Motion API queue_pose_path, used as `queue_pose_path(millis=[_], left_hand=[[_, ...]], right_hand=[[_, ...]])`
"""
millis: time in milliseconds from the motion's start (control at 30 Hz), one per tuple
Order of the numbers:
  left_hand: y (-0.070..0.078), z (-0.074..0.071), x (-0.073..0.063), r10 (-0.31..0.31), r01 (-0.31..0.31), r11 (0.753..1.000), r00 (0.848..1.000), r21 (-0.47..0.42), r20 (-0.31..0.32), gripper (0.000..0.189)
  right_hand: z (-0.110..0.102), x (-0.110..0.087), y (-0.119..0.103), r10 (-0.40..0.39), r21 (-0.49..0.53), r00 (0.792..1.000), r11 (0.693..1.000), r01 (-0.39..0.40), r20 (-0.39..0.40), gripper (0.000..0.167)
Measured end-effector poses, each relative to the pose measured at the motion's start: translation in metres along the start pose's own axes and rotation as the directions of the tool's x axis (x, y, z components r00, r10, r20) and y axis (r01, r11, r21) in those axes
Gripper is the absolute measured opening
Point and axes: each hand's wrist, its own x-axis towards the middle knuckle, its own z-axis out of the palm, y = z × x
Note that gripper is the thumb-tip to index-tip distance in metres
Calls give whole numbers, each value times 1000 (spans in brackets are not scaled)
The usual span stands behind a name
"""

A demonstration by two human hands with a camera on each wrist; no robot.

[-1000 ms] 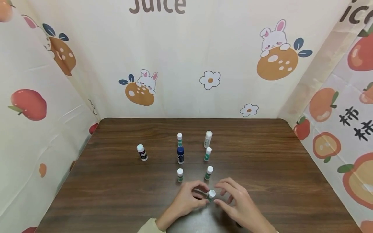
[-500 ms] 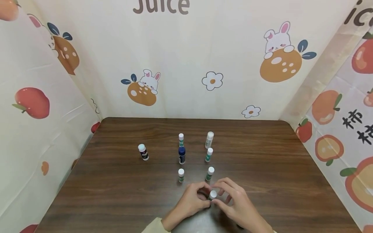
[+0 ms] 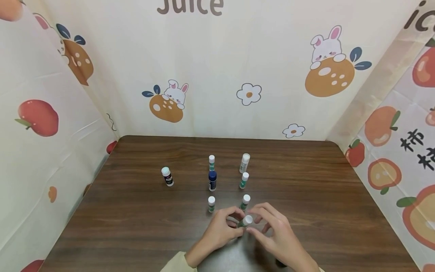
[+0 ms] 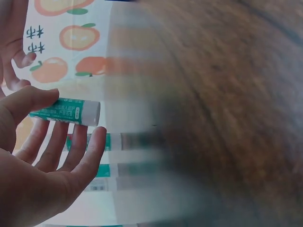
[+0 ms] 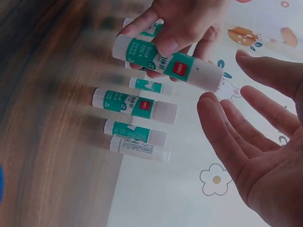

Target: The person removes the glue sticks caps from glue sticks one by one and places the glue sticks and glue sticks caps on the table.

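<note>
My left hand (image 3: 222,229) pinches a green-and-white glue stick (image 5: 181,67) between thumb and fingers, and in the right wrist view "GLUE STICK" can be read on its label. Its white cap (image 3: 248,220) leans towards my right hand (image 3: 276,231). That hand's fingers are spread and parted around the cap end, with one fingertip right by the cap in the right wrist view. From the left wrist, the same glue stick (image 4: 59,110) lies under the thumb, across the fingers. Just beyond the hands stands another green glue stick (image 3: 245,203), capped in white.
Several upright sticks form two loose columns: a green one (image 3: 211,204), a dark blue bottle (image 3: 212,181), another green one (image 3: 244,180) and a white tube (image 3: 244,163). A black-labelled bottle (image 3: 168,176) stands farther left. Something dark (image 3: 280,263) shows under the right wrist.
The glue stick in my left hand has tilted from near upright, its cap swinging right and farther from me. My right fingers, close round the cap half a second ago, are parted from it.
</note>
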Motion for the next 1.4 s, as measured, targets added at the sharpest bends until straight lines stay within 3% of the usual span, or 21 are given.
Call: queue_pose_path(millis=[200, 500, 700, 1167, 1400], left_hand=[[7, -3, -1, 51, -50, 998, 998, 24, -23, 30], [17, -7, -4, 121, -114, 985, 992, 133, -44, 28], [25, -10, -6, 186, -175, 967, 982, 184, -43, 26], [35, -19, -12, 171, -168, 968, 985, 188, 0, 26], [33, -22, -15, 170, -167, 970, 985, 178, -2, 27]], right_hand=[[1, 5, -3, -2, 16, 1000, 1000, 2, 16, 40], [0, 11, -7, -48, 7, 999, 999, 48, 16, 34], [-4, 12, -9, 10, 8, 1000, 1000, -10, 27, 27], [-5, 11, -14, 1, 52, 1000, 999, -2, 23, 26], [-5, 11, -14, -71, 57, 997, 996, 71, -7, 30]])
